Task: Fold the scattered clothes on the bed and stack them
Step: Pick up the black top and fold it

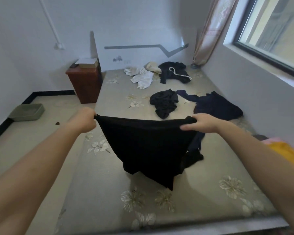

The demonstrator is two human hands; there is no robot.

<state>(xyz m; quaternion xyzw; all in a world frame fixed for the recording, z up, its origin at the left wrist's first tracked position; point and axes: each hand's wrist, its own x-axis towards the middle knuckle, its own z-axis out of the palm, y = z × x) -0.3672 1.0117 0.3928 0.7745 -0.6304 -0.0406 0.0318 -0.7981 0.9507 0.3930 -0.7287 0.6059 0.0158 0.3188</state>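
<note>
Bed: a grey-green mattress cover printed with pale flowers (210, 184); it fills the foreground and runs to the far wall.
Held garment: a black, soft fabric garment (146, 146), stretched by its top edge between both hands above the near half of the bed. The body hangs down, and the lowest corner is just over the cover or touching it; I cannot tell which.
Left hand: the left hand (85, 119) is clenched around the garment's top left corner, the cloth bunched inside the fist.
Right hand: the right hand (200, 123) pinches the top right edge, thumb over the fabric and fingers lying along it; the fingertips are blurred.
Right edge: a yellow cloth (285, 153) lies beside the right forearm.
Mid bed, right: a dark navy garment (217, 106) lies spread out near the wall, and a strip of it trails down behind the held garment.
Mid bed, centre: a crumpled black garment (165, 102) lies just beside the navy one.
Floor, left: a shallow olive-green plastic tray (26, 111) sits against the skirting.
Bedside: a reddish-brown wooden cabinet (85, 83) stands at the bed's far left corner, with papers on top.
Far bed: a rumpled white garment (141, 77), a cream bundle (153, 66) and a black garment with a white drawstring (173, 70) lie close together by the white headboard (143, 55).
Far right: a pale curtain (210, 31) hangs beside a dark-framed window (270, 31).
</note>
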